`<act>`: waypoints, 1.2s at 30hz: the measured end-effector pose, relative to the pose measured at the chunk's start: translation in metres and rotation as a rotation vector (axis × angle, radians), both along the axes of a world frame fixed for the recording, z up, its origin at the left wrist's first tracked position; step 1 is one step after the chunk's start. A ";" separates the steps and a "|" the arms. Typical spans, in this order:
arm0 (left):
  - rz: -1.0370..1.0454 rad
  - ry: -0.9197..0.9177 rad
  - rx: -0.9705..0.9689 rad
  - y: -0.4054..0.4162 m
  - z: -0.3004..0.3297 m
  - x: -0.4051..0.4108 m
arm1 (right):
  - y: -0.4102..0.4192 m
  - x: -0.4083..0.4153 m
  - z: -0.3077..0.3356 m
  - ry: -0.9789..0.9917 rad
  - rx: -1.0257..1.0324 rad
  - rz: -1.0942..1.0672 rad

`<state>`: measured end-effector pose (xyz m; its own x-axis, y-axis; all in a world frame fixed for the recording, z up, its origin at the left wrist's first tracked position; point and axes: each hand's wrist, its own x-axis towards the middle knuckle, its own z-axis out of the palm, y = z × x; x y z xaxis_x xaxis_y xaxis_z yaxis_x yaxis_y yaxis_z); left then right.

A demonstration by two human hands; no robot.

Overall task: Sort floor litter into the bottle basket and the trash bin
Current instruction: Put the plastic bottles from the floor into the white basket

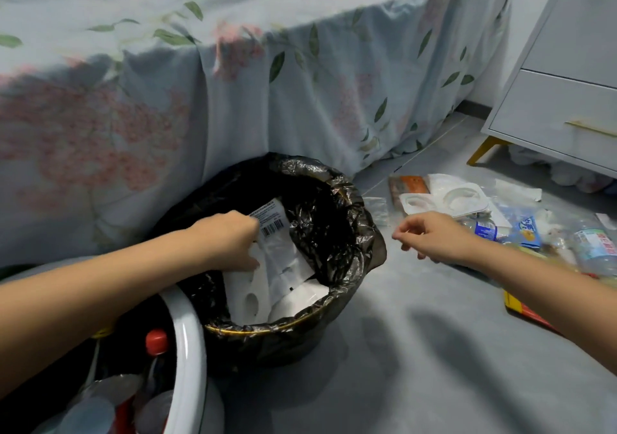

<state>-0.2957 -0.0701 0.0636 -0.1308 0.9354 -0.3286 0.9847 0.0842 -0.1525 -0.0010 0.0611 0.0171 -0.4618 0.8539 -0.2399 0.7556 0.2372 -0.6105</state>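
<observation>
A trash bin [347, 233] lined with a black bag stands on the floor by the bed. My left hand [230, 240] reaches into it and grips a white plastic wrapper with a barcode [283, 250]; white packaging lies beneath it. At the lower left, a white-rimmed bottle basket [187, 346] holds several bottles, one with a red cap [156, 340]. My right hand [430, 236] hovers right of the bin with loosely curled fingers, holding nothing. Behind it lies a litter pile [467, 199] of white trays, wrappers and plastic bottles.
A bed with a floral sheet [267, 83] hangs down behind the bin. A white nightstand [561, 99] with yellow legs stands at the right. A red and yellow pack [524, 310] lies under my right forearm. Grey floor [417, 367] spreads in front.
</observation>
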 end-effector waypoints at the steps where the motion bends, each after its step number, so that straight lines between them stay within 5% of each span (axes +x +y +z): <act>1: -0.013 -0.006 0.085 0.002 0.005 0.004 | 0.000 0.003 -0.004 -0.029 -0.004 0.013; 5: -0.071 -0.215 0.412 0.007 0.031 0.036 | -0.001 0.019 -0.016 -0.115 0.000 0.066; 10: -0.093 -0.505 0.450 -0.005 0.042 0.077 | 0.001 0.051 -0.035 -0.362 0.086 0.132; 17: -0.098 -0.547 0.338 -0.015 0.025 0.099 | 0.023 0.122 -0.055 -0.612 0.199 -0.023; 24: -0.145 -0.435 0.363 -0.014 0.011 0.103 | 0.054 0.162 -0.078 -0.572 0.172 -0.285; 36: -0.091 -0.534 0.290 -0.012 0.005 0.099 | 0.080 0.143 -0.118 -0.487 0.179 -0.295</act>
